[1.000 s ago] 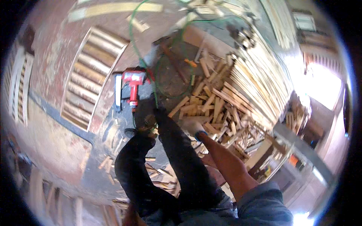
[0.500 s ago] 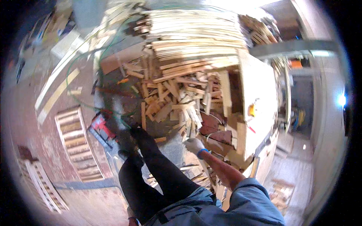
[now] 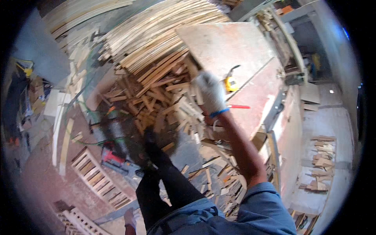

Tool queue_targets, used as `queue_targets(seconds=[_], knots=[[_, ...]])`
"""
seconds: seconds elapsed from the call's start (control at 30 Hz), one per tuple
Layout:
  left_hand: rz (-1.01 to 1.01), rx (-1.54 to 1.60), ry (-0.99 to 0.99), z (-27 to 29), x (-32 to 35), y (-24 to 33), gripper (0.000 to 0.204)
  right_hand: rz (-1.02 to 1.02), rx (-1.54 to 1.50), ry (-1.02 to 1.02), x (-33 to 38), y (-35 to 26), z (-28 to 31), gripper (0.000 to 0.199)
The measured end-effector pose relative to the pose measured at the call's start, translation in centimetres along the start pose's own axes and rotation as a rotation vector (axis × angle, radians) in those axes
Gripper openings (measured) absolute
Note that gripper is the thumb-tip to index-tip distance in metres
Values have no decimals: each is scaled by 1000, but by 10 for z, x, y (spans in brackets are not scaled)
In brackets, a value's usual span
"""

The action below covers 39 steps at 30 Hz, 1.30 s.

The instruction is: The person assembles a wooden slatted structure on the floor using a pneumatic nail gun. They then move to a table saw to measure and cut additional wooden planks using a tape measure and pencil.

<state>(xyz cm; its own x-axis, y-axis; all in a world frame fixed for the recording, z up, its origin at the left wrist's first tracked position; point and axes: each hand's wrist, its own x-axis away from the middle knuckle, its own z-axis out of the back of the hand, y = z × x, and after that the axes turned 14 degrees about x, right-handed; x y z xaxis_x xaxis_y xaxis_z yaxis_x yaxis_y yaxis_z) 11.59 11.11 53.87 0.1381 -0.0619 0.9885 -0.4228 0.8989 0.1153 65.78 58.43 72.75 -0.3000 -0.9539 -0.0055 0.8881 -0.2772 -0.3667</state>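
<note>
My right hand (image 3: 211, 93), in a pale work glove with a blue cuff, is raised over the near left edge of the worktable (image 3: 223, 39). Motion smears its fingers, so whether it holds anything cannot be made out. Just right of it, a yellow tape measure (image 3: 231, 84) lies on the tabletop, with a red pencil-like stick (image 3: 239, 106) nearer me. Below and left of that hand spreads a heap of short wood offcuts (image 3: 156, 100). Low beside my leg hangs my left hand (image 3: 130, 217), also gloved; its fingers are too unclear to read.
Long wooden slats (image 3: 156, 31) are stacked beyond the offcuts. On the floor to the left lie a red and dark power tool (image 3: 112, 158), a slatted wooden frame (image 3: 100, 177) and a thin green hose. More scrap wood (image 3: 231, 192) lies between me and the table.
My right hand has risen from beside the offcuts to the table edge near the tape measure. My left hand now shows at the lower edge. The view has turned and shifted toward the table.
</note>
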Motion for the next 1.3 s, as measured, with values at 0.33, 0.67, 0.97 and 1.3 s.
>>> queue_targets(seconds=[0.33,0.67,0.97,1.3], knots=[[-500,-381,-200,-148,9,164,34,109,278,182,-217,40,-30,31],[-283,-242,-142,-276,20,287,42,359,474,354,-294,39,-58,40],[-326,-220,-505,-442,58,390,47,403,496,242,-325,25,-58,20],[-122,-556,-659,-553,-5,500,39,199,438,134,-358,12,-53,18]])
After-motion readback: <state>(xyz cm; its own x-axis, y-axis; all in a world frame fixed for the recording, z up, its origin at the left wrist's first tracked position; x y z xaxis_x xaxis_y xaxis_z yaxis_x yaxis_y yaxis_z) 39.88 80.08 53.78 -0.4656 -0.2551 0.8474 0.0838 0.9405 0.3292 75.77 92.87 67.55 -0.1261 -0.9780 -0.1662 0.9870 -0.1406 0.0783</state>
